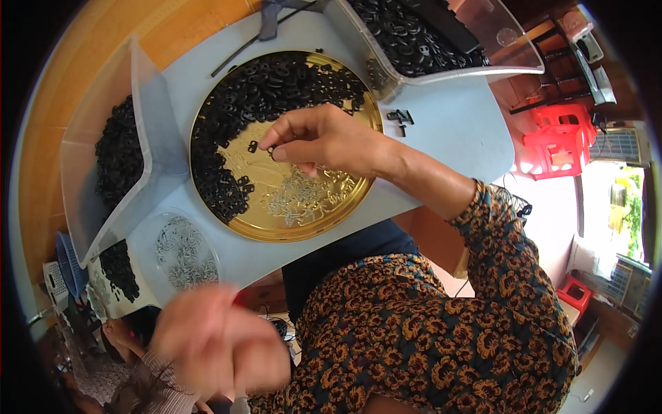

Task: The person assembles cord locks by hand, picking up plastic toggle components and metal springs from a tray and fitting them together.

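Note:
My right hand [321,141] reaches over a round golden tray [265,233]. Thumb and forefinger are pinched together on a small black plastic piece [271,150], mostly hidden by the fingertips. Just beside them shows a lone black two-holed piece [253,145]. Black pieces of the same sort [265,86] are heaped around the tray's far and left sides. Thin silvery metal bits [296,196] lie scattered at its near side. My left hand [221,338] is raised at the lower left, off the tray, smeared by motion; its fingers cannot be made out.
Clear plastic bins of black pieces stand left [141,131] and far right [476,74] on the pale blue table [462,117]. A shallow clear dish [185,252] holds metal bits. Small dark parts [400,119] lie right of the tray. Another person's hand [121,337] shows lower left; red stools [558,141] stand right.

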{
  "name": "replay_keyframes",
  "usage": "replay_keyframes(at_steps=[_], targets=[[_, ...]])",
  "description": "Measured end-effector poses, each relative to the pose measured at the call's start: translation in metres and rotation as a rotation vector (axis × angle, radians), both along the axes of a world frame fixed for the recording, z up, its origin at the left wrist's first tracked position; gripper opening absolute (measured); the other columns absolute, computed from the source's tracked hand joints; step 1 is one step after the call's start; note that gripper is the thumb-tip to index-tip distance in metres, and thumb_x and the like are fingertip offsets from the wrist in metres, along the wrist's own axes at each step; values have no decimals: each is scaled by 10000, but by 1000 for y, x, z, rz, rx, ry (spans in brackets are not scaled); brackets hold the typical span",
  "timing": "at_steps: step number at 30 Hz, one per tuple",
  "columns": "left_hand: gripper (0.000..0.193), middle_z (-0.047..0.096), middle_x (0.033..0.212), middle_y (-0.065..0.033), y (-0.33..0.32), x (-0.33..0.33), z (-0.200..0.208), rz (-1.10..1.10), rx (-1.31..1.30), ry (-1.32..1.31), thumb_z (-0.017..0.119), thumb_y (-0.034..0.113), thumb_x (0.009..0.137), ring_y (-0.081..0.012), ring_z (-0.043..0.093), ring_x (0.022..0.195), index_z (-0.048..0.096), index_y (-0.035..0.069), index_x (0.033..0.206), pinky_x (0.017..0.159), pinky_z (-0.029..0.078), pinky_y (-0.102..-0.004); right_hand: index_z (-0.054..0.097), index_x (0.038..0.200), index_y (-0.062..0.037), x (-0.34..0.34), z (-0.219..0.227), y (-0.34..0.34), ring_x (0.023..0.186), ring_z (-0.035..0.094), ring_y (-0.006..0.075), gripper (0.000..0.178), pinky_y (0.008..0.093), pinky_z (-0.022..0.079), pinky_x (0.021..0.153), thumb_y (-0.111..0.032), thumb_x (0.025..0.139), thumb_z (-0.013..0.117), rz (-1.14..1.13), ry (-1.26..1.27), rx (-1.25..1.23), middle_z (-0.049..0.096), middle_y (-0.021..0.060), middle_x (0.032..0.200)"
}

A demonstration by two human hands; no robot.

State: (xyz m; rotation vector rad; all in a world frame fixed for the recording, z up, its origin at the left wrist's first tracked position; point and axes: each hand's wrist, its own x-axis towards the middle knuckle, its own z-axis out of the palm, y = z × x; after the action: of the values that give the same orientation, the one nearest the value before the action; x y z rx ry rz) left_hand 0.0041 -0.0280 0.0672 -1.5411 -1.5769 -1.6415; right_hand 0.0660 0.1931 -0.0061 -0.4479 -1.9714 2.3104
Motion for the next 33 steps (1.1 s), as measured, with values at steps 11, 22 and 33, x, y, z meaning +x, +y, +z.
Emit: replay_keyframes(at_steps=[11,22,33], targets=[[250,541,999,-102,24,16,-84,-84,-313,-753,613,-79,860,-125,535,823,547,-11,1092,693,460,-229,566,1099,12,33,3,-56,649,533,56,235,199,454,580,-164,947,600,-163,14,-485,592,15,805],[177,530,993,-113,-12,29,-85,-206,-307,-1012,608,-62,856,-121,560,719,556,-11,1017,632,492,-226,549,1123,-7,67,3,-105,694,553,58,184,193,471,596,-103,966,551,-209,36,-473,597,34,909],[136,610,1017,-173,-22,22,-93,-207,-286,-1102,534,-37,915,-175,619,727,543,-10,1048,653,517,-265,646,928,-23,48,-9,-51,756,647,211,107,291,531,632,-43,825,669,-128,193,510,649,101,883]])
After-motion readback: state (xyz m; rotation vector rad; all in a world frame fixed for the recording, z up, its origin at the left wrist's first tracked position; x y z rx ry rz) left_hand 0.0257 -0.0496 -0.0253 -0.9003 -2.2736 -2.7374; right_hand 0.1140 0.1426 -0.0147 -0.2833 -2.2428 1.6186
